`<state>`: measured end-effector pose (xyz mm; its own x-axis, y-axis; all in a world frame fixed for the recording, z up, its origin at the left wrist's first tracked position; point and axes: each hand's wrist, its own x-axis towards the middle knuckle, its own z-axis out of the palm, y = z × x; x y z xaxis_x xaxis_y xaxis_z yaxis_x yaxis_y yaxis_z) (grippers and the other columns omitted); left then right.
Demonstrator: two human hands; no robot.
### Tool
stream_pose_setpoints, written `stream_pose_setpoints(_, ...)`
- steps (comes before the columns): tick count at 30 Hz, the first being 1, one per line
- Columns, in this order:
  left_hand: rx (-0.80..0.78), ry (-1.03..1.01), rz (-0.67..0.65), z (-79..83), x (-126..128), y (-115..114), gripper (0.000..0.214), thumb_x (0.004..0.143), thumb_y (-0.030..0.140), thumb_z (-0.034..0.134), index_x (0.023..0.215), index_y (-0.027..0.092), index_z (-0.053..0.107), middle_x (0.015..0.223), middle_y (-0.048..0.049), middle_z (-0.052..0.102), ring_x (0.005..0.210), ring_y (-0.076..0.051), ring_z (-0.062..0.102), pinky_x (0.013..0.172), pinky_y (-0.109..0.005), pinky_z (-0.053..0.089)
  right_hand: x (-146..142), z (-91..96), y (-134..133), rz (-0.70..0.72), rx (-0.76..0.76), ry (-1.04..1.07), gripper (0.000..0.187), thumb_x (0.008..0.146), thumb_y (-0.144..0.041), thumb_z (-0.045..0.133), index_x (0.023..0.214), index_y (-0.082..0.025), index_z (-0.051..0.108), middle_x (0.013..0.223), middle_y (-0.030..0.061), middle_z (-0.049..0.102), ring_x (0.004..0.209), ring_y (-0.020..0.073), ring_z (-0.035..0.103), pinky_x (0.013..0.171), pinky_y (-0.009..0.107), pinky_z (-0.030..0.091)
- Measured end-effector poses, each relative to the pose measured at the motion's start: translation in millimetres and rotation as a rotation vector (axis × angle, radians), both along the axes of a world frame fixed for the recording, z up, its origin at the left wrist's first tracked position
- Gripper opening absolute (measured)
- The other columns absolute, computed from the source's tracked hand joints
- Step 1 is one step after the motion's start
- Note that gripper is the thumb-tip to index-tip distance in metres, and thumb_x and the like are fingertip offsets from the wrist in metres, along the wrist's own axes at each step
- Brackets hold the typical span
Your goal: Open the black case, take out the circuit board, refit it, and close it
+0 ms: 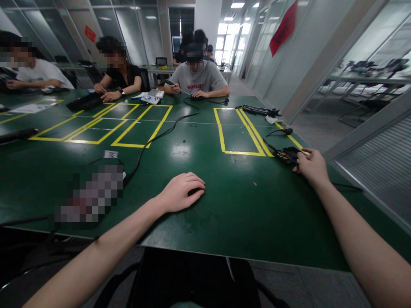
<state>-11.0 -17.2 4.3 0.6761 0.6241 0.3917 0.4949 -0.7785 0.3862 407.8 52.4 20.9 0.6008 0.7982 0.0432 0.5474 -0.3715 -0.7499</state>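
At the right side of the green table (231,205), my right hand (312,166) is closed on the near end of a small black device with exposed circuit parts (285,156). The thumb and index finger pinch its edge, and the other fingers are partly hidden. A black cable with a plug-like end (287,131) curves up from the device. My left hand (182,192) lies palm down on the table near the middle, its fingers loosely curved and its thumb apart. Dark shadow fills the gap by the thumb, and no object shows there.
Yellow tape rectangles (242,152) mark the tabletop. A blurred-out object (93,194) lies left, with a black cable (171,127) running across the table. Dark tools (258,110) lie at the far right. Several people, one in a grey shirt (202,77), sit opposite. A glass partition (375,179) stands right.
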Motion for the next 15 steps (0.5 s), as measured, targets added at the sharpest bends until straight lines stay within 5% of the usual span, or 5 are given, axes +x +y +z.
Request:
stream_pose_setpoints(5, -0.009, -0.001, -0.003, 0.0, 0, 0, 0.019, 0.101, 0.026, 0.056, 0.1, 0.02, 0.074, 0.11, -0.0061, 0.078, 0.105, -0.021, 0.071, 0.094, -0.037, 0.056, 3, -4.7, 2, 0.032, 0.047, -0.147, 0.069, 0.08, -0.039, 0.075, 0.141, -0.014, 0.055, 0.13, 0.0234, 0.065, 0.073, 0.0227, 0.066, 0.078, 0.039, 0.051)
stream_pose_setpoints(8, -0.018, 0.001, -0.005, -0.7, 0, 0, 0.019, 0.101, 0.025, 0.056, 0.1, 0.02, 0.074, 0.11, -0.0063, 0.078, 0.105, -0.021, 0.071, 0.095, -0.037, 0.056, 8, -13.3, 5, 0.069, 0.123, -0.29, 0.067, 0.071, -0.036, 0.078, 0.133, -0.013, 0.063, 0.129, 0.0201, 0.068, 0.103, 0.0322, 0.067, 0.093, 0.042, 0.05)
stream_pose_setpoints(15, -0.026, -0.004, -0.003, -1.7, 0, 1, 0.018, 0.101, 0.026, 0.057, 0.098, 0.02, 0.074, 0.111, -0.0057, 0.078, 0.105, -0.021, 0.071, 0.095, -0.038, 0.055, 22, -21.6, 12, 0.064, 0.346, -0.365, 0.054, 0.07, -0.034, 0.075, 0.119, -0.014, 0.071, 0.119, 0.0169, 0.073, 0.111, 0.0327, 0.066, 0.098, 0.043, 0.049)
